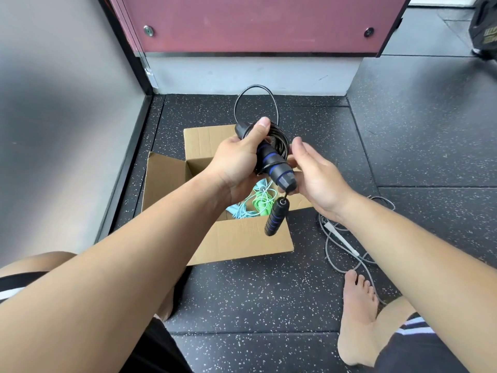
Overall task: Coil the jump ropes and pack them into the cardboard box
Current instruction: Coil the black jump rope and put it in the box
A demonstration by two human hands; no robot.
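Note:
My left hand (236, 162) grips a black jump rope (271, 160) by one blue-banded handle, thumb pressed on its coiled cord. A cord loop sticks up behind the coil. The second black handle (276, 216) dangles below on a short length of cord. My right hand (317, 179) is beside the coil on the right, fingers behind the lower handle end; how they lie is hidden. All this hangs over the open cardboard box (242, 238). Inside the box lie a green rope (262, 203) and a light blue rope (242, 211).
A grey jump rope (341, 243) with white handles lies loose on the speckled black floor right of the box. My bare right foot (357, 313) rests near it. A grey wall stands left and a maroon panel behind the box.

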